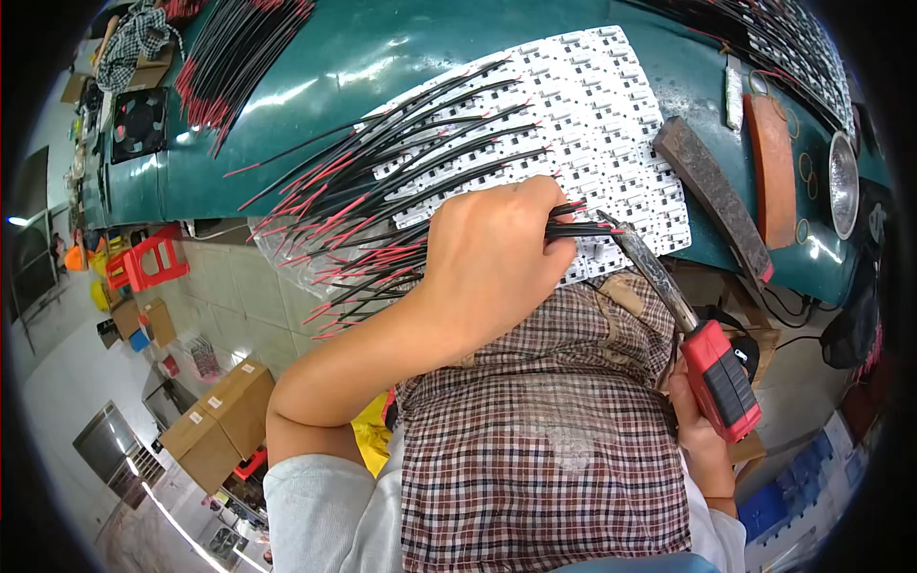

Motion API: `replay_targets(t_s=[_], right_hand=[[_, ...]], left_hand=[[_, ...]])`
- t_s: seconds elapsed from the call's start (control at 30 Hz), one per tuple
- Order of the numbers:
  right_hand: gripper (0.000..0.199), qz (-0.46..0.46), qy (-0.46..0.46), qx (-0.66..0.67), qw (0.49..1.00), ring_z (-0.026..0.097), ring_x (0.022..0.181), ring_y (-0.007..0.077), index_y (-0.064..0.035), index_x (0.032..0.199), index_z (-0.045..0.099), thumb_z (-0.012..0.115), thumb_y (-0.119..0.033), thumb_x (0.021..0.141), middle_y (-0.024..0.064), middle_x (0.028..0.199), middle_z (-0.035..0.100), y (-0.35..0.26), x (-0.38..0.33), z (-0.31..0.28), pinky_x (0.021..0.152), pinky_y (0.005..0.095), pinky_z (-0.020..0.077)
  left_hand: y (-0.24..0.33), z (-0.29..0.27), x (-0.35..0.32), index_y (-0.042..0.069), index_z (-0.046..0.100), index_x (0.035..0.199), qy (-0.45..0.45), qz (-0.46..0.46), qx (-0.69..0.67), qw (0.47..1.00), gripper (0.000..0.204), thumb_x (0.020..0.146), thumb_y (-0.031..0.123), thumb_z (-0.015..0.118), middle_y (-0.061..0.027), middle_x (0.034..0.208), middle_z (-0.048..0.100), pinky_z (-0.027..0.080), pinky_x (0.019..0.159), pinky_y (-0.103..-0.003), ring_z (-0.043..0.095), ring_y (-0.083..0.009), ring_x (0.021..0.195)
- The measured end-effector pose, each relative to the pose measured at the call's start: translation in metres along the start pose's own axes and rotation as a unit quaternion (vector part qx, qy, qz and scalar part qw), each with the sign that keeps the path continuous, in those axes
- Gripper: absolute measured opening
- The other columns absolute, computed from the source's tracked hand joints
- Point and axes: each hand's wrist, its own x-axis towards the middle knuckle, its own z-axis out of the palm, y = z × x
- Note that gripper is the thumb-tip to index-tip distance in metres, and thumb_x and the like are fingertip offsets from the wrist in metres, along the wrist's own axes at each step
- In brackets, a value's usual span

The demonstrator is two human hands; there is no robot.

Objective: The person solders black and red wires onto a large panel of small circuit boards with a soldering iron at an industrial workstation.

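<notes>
My left hand (497, 253) is closed around a small bunch of black wires (583, 229), their ends poking out past thumb and forefinger. Low on the right, my right hand (702, 430) grips a soldering iron (721, 382) by its red and black handle. The iron's metal shaft slants up and left, its tip close to the wire ends; whether they touch I cannot tell. Beneath lies a white panel of small circuit boards (602, 105) dotted with tiny components. Many black and red wires (382, 181) fan out leftward across its left part.
A dark bar (712, 196) and an orange-brown block (770, 172) lie right of the panel, beside a metal bowl (843, 186). Another wire bundle (239, 62) rests at the back left of the green table (382, 48), near a black fan (139, 125). A checked apron (544, 458) covers my lap.
</notes>
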Motion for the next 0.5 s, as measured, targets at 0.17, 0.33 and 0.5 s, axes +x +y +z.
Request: replay_targets(t_s=[0.17, 0.33, 0.5], right_hand=[[0.021, -0.024, 0.000, -0.022, 0.999, 0.059, 0.061, 0.0323, 0.0000, 0.092, 0.066, 0.075, -0.008, 0.074, 0.0138, 0.077, 0.062, 0.007, -0.003, -0.006, 0.058, 0.0368, 0.0470], [0.020, -0.017, 0.015, -0.008, 1.000, 0.058, 0.061, 0.0317, -0.0004, 0.090, 0.066, 0.075, -0.008, 0.074, 0.0132, 0.077, 0.061, 0.007, -0.006, -0.002, 0.057, 0.0366, 0.0468], [0.021, -0.001, 0.012, -0.011, 1.000, 0.059, 0.062, 0.0321, -0.0004, 0.091, 0.066, 0.074, -0.007, 0.073, 0.0133, 0.078, 0.062, 0.006, -0.010, -0.004, 0.059, 0.0370, 0.0479]], left_hand=[[0.003, -0.004, 0.006, 0.002, 0.066, 0.098, -0.018, -0.029, -0.083, 0.996, 0.022, 0.078, 0.008, 0.072, -0.0089, 0.073, 0.070, 0.053, 0.060, -0.033, 0.068, -0.0223, 0.062], [-0.004, -0.016, 0.009, -0.001, 0.063, 0.101, -0.063, -0.030, -0.082, 0.994, 0.016, 0.086, 0.004, 0.063, -0.0111, 0.079, 0.072, 0.052, 0.059, -0.033, 0.068, -0.0200, 0.064], [-0.001, -0.026, 0.007, -0.001, 0.065, 0.104, -0.059, -0.025, -0.090, 0.994, 0.018, 0.090, -0.006, 0.054, -0.0129, 0.087, 0.073, 0.051, 0.059, -0.030, 0.069, -0.0187, 0.067]])
